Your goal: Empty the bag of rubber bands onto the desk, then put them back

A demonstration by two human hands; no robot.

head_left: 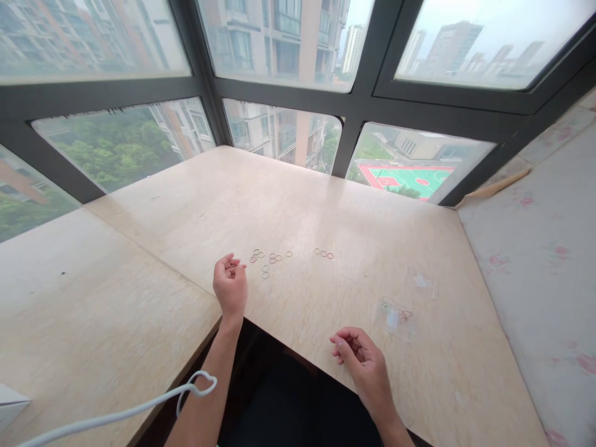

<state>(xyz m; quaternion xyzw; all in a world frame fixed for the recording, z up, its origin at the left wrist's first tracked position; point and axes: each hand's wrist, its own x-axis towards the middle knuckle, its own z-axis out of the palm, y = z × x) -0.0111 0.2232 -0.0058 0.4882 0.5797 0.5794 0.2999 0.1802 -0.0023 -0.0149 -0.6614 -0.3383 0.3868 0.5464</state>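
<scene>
My left hand (230,288) is raised over the table's near edge, its fingers curled inward; a thin light line shows by the fingertips, too small to name. Just to its right lie several thin coloured rings: a small cluster (256,255), a pair (265,271), another group (273,257) and a single ring (289,254). Farther right, a row of three rings (323,253) lies apart. My right hand (363,360) is at the front edge, fingers bent and thumb against the index finger; its inner palm is hidden. Beside it lies a clear plastic bag (393,318) with coloured rings inside.
A second clear bag (421,282) lies behind the first on the marble-patterned table (195,205). A white cable (116,413) crosses the lower left, near a white box corner (12,403). Windows border the back; a flowered wall (535,261) stands at the right.
</scene>
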